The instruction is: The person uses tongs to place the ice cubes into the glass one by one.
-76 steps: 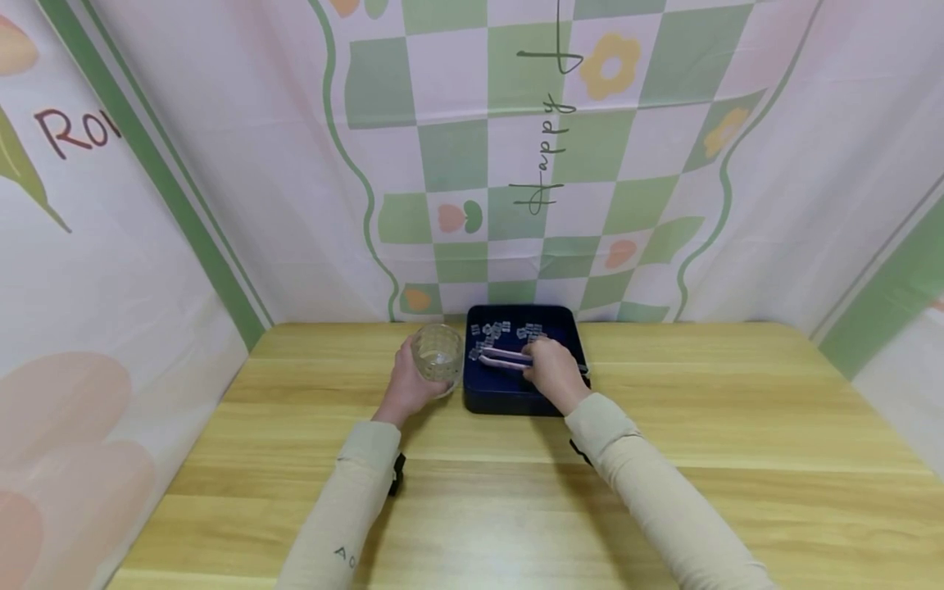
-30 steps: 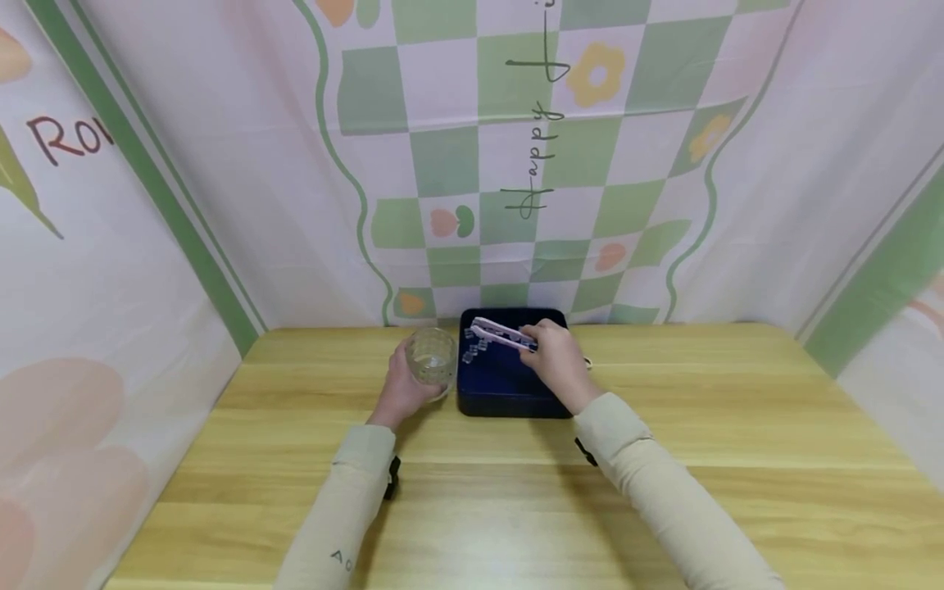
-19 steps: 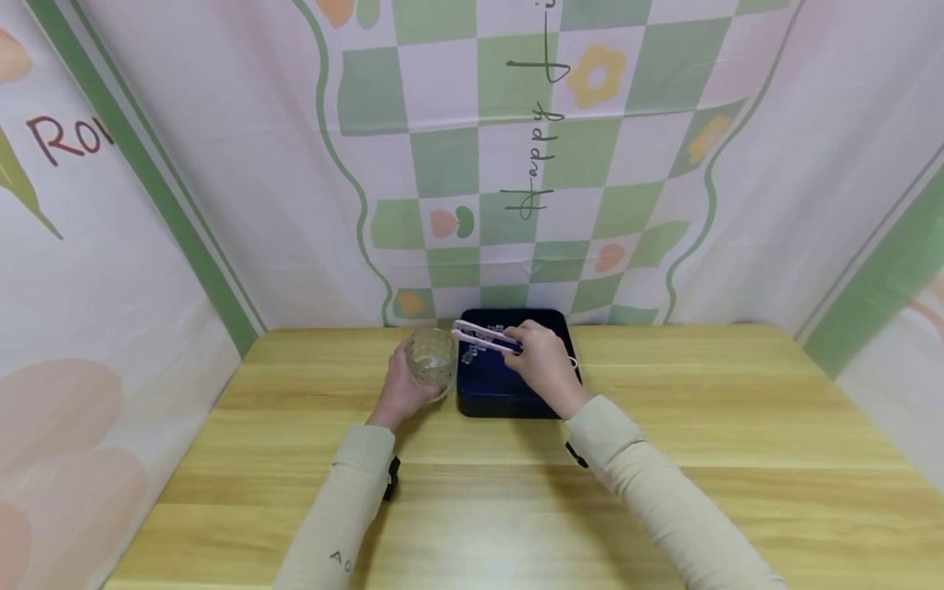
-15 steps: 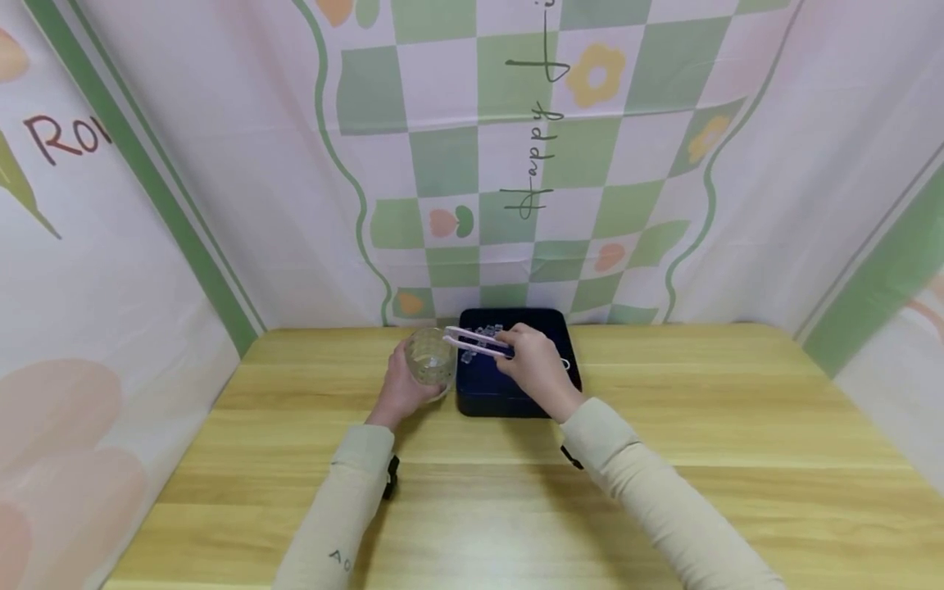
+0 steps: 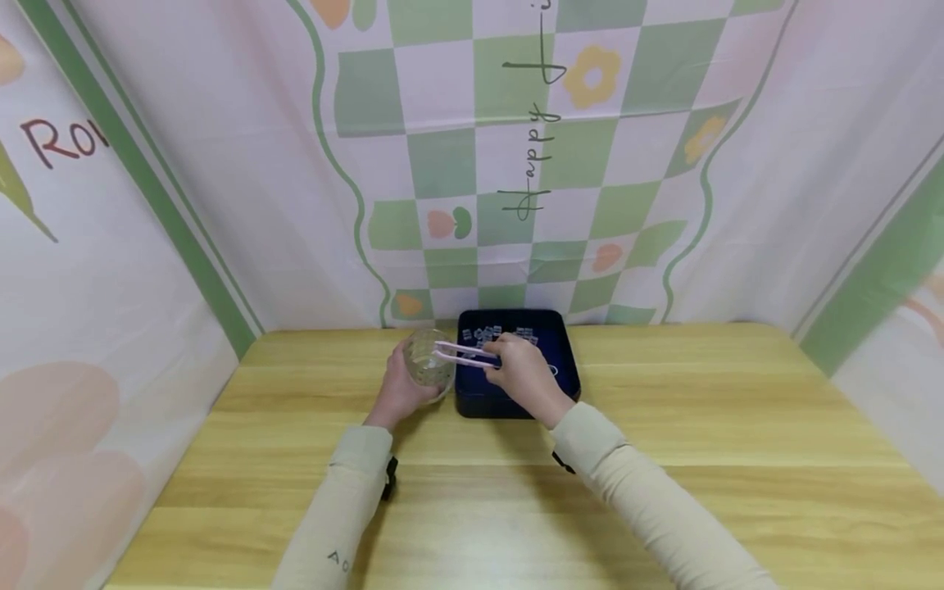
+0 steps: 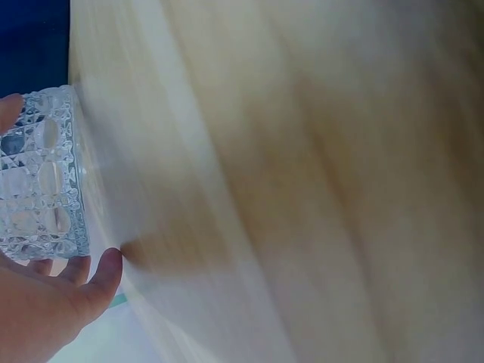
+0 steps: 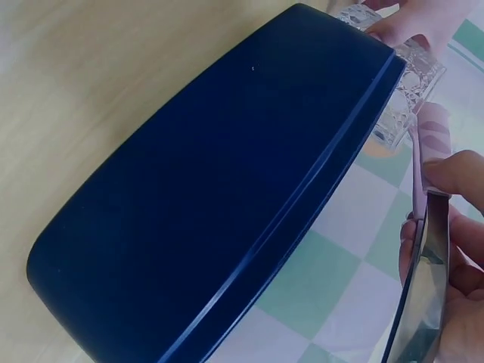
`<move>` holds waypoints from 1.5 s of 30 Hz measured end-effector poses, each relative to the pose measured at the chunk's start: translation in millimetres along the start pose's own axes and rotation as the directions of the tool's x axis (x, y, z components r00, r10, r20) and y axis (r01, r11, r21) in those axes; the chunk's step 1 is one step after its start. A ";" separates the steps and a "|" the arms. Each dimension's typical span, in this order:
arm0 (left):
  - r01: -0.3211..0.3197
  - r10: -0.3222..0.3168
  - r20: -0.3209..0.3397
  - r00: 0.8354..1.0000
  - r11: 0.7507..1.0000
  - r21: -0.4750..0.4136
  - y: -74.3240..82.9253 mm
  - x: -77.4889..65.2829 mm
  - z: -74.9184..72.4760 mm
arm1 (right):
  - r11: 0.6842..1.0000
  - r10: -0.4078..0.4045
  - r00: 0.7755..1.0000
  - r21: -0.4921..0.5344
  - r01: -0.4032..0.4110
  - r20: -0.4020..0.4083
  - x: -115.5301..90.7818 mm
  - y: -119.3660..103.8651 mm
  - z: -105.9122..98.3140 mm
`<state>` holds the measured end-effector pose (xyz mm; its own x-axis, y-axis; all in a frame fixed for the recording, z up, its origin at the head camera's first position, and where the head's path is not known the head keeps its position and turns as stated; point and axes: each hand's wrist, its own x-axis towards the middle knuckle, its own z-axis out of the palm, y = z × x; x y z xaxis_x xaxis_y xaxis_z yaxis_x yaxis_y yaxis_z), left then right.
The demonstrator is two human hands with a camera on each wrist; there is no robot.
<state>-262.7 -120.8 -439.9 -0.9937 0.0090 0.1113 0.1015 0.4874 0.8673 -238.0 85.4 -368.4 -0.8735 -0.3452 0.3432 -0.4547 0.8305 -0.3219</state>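
Observation:
My left hand (image 5: 404, 387) grips a clear, patterned glass (image 5: 425, 374) at the left of a dark blue box. The left wrist view shows the cut pattern on the glass's side (image 6: 38, 178), with thumb and fingers round it. My right hand (image 5: 525, 375) holds a pair of tongs (image 5: 466, 361) with pale pink tips; the right wrist view shows their metal handle (image 7: 431, 257). The tong tips reach over the glass's mouth, slightly apart. I cannot tell whether a cube sits between them. Several small clear cubes (image 5: 487, 334) lie in the box, partly hidden by my right hand.
The open dark blue box (image 5: 509, 405) stands at the table's back edge, just right of the glass. A white ring (image 5: 553, 370) at the tongs' rear end shows beside my right wrist. Behind the wooden table (image 5: 487, 508) hangs a checked, printed cloth (image 5: 509, 147).
The tongs rise from the cubes in the box and move left, their tips now over the glass. My left hand keeps its hold on the glass in the same place.

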 end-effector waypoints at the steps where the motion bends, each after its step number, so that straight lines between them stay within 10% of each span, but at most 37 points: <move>1: -0.007 0.007 -0.001 1.000 1.000 -0.003 -0.4 0.6 0.4 | 1.000 -0.002 1.000 -0.002 0.002 -0.003 0.1 0.1 0.2; 19: 0.001 0.000 -0.003 1.000 1.000 0.014 0.1 2.0 0.5 | 0.998 0.062 0.998 0.016 -0.061 -0.027 2.4 1.2 -4.1; 36: -0.003 0.003 -0.004 1.000 1.000 0.014 1.9 -2.4 -0.2 | 0.959 0.282 0.955 -0.011 -0.285 -0.096 -1.4 62.2 -18.0; 45: 0.011 -0.011 0.001 1.000 1.000 0.029 3.6 -3.8 0.5 | 0.960 0.264 0.955 -0.063 -0.274 -0.132 -7.9 78.7 -19.0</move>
<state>-258.5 -118.7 -437.4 -0.9948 0.0043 0.1014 0.0893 0.5129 0.8538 -263.6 161.9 -379.7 -0.9319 -0.0527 0.3590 -0.1858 0.9191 -0.3474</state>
